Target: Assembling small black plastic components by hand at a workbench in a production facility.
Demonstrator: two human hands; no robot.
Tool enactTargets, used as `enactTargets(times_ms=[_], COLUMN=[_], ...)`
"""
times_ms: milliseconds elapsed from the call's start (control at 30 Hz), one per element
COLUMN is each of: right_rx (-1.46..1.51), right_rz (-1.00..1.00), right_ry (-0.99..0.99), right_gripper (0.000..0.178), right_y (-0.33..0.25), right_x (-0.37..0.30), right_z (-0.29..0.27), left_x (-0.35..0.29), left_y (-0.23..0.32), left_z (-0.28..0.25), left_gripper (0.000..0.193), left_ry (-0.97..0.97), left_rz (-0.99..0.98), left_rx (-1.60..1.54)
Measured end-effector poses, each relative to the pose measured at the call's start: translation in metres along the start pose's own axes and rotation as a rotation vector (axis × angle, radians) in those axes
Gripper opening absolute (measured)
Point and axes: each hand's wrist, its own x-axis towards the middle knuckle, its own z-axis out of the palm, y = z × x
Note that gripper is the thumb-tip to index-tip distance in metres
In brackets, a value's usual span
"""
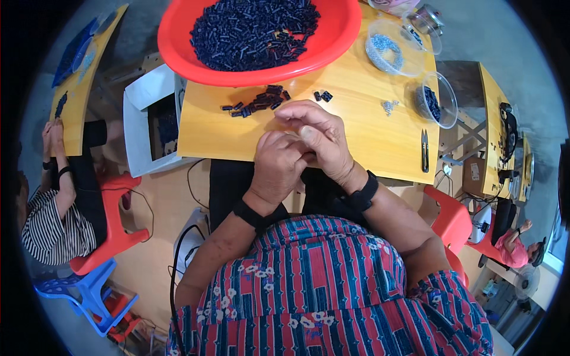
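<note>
At the near edge of the yellow table [356, 142], my left hand [276, 166] and my right hand [323, 139] meet, fingers curled in against each other. Whatever they pinch is hidden behind the fingers. Just beyond them lies a loose pile of small black block-like parts [256, 102]. A few more black parts [322, 96] sit apart to its right. Farther right is a little heap of small silver pieces [389, 107]. Black-handled snips [425, 151] lie near the table's right edge.
A large red basin [255, 77] full of black parts stands at the far side. Clear tubs hold silver pieces [385, 53] and black parts [432, 104]. An open white box [135, 139] is left of the table. Other people sit at tables on both sides.
</note>
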Motion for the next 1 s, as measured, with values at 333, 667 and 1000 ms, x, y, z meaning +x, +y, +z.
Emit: enactTargets(times_ms=[333, 667, 1000], right_rx=[-0.348, -0.631, -0.731], right_rz=[-0.144, -0.269, -0.268], right_ry=[-0.181, -0.315, -0.285], right_gripper=[0.037, 0.046, 0.052], right_y=[-0.003, 0.003, 0.005], right_x=[0.005, 0.002, 0.000], right_z=[0.009, 0.015, 0.016], left_x=[-0.012, -0.029, -0.024], left_y=[-0.005, -0.021, -0.016], left_z=[0.010, 0.017, 0.013], left_gripper=[0.020, 0.029, 0.038], left_ry=[0.027, -0.059, 0.001], left_rz=[-0.151, -0.086, -0.090], left_rx=[-0.132, -0.080, -0.157])
